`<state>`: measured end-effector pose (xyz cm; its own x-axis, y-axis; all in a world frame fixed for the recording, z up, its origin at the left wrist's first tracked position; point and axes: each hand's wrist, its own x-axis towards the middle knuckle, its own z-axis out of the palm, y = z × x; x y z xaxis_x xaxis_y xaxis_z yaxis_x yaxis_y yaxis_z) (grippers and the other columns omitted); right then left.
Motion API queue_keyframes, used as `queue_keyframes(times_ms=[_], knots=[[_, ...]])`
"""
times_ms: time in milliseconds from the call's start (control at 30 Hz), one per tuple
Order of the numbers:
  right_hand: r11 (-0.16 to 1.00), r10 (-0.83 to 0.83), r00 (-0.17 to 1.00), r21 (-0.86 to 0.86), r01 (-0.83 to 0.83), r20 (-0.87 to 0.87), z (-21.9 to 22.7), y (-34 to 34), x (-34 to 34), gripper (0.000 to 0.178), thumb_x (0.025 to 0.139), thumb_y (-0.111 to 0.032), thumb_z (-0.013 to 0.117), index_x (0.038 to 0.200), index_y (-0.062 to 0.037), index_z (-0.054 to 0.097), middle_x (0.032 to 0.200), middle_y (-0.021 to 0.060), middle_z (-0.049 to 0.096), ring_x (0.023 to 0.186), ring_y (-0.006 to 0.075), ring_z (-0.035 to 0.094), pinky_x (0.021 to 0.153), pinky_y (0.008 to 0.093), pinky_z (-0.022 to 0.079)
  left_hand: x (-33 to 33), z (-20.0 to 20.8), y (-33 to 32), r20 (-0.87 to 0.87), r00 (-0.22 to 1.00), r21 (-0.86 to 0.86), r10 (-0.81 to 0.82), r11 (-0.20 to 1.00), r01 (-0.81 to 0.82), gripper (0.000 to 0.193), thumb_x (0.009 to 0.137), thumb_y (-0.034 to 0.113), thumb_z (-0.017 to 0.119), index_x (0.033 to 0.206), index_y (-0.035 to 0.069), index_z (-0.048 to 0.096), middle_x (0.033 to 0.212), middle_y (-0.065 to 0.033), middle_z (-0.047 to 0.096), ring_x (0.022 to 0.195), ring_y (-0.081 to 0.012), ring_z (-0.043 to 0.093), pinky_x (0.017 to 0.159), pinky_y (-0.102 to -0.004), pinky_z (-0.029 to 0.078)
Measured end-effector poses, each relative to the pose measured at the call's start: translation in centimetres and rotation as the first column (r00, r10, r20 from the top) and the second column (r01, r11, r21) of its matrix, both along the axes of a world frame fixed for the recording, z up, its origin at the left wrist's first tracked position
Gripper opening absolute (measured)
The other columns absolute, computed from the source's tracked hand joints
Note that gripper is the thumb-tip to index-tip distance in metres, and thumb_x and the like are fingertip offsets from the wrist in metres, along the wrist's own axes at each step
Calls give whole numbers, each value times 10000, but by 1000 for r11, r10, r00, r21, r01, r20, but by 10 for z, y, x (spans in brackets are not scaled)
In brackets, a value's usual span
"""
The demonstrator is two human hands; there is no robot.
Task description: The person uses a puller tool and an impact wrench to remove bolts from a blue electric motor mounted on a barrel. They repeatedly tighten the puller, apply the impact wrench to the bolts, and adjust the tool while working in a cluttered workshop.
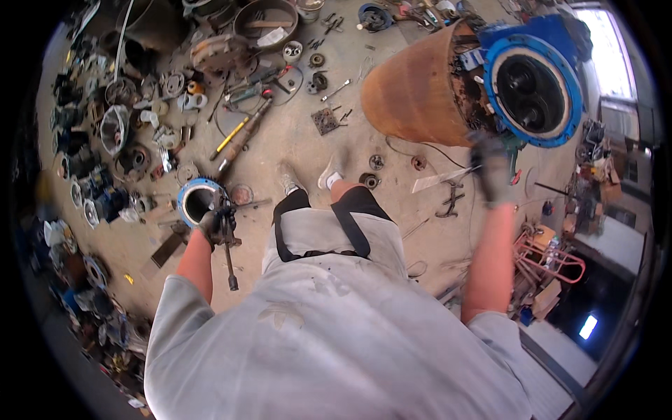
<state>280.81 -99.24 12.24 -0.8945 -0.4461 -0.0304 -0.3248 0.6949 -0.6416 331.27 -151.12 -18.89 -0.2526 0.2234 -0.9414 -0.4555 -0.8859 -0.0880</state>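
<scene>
My left hand (pixel 208 225), in a dark glove, is closed beside a dark metal vise-like piece (pixel 225 222) with a long rod hanging down. What its fingers grip is hidden. Just beyond it is a short pipe with a blue flange (pixel 183 204). My right hand (pixel 494 171), also gloved and smeared by motion, is out to the right, at the lower edge of a large rusty drum (pixel 413 87). A green tool with a red part (pixel 516 178) shows beside that hand; whether I hold it cannot be seen. Above stands a blue machine housing with a round flanged opening (pixel 574 91).
Metal parts and rings crowd the floor on the left. A yellow-and-brown bar (pixel 241 138) and a corded power tool (pixel 253 89) lie ahead. Near my feet are a drilled plate (pixel 325 121) and small round parts (pixel 369 180). A red-framed cart (pixel 560 262) stands right.
</scene>
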Motion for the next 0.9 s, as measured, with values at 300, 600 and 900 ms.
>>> queue_keyframes(times_ms=[300,600,900], knots=[[602,-742,513,94,793,431,-205,168,120,413,918,-418,780,821,-22,716,705,94,626,662,183,548,641,387,470,-209,132,16,-306,928,-392,-214,916,82,327,1062,231,592,1307,51,711,724,48,605,635,-89,611,580,-246,514],[707,-598,735,-222,672,319,-120,199,50,494,858,-315,860,1233,-18,736,986,106,753,819,195,681,783,340,560,-453,286,143,-812,583,58,23,997,43,508,1114,192,464,1568,-31,415,833,63,502,699,-72,496,641,-225,488],[732,-451,826,-388,559,339,-22,128,72,461,1022,-464,672,1130,-21,744,950,203,770,863,270,742,817,388,563,-560,322,393,-894,408,57,-187,854,516,582,996,168,586,1529,-19,443,1001,-29,621,855,-168,613,785,-337,562]])
